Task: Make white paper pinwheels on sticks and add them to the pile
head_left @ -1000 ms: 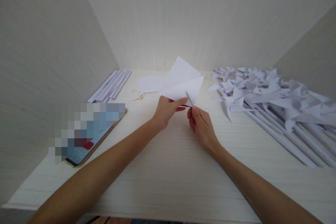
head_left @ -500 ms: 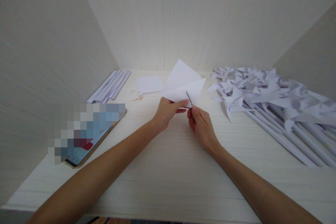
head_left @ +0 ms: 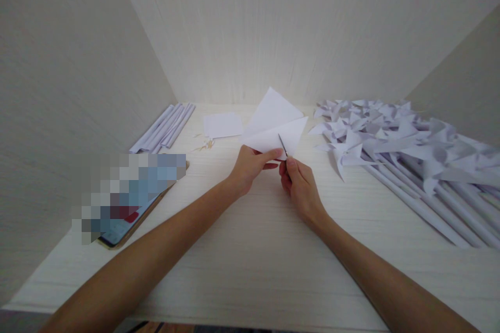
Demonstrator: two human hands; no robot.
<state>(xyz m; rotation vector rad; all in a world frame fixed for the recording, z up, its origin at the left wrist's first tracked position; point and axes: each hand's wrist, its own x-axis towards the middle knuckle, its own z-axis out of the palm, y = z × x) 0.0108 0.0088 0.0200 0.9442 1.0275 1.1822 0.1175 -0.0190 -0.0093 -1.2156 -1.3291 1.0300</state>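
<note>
Near the middle of the table, my left hand [head_left: 255,164] pinches a white sheet of paper [head_left: 269,109] by its lower edge, thumb on top. The paper shows a slit or fold running across it, with its upper corner pointing at the back wall. My right hand [head_left: 300,182] is closed around a pair of scissors [head_left: 283,144]; a thin dark blade lies over the paper, and the handles are hidden in the fingers. Both hands are close together, fingertips almost touching.
Paper pinwheels [head_left: 390,130] on rolled paper sticks [head_left: 437,203] are heaped at the right. At the left lie rolled paper tubes [head_left: 167,127] and a phone [head_left: 136,213], partly blurred out. White paper squares [head_left: 222,125] and small cotton-swab-like pieces [head_left: 207,144] lie behind my left hand. Walls enclose the table.
The paper and both hands have shifted very slightly to the right. The scissors blade still lies over the paper; neither hand has changed its hold.
</note>
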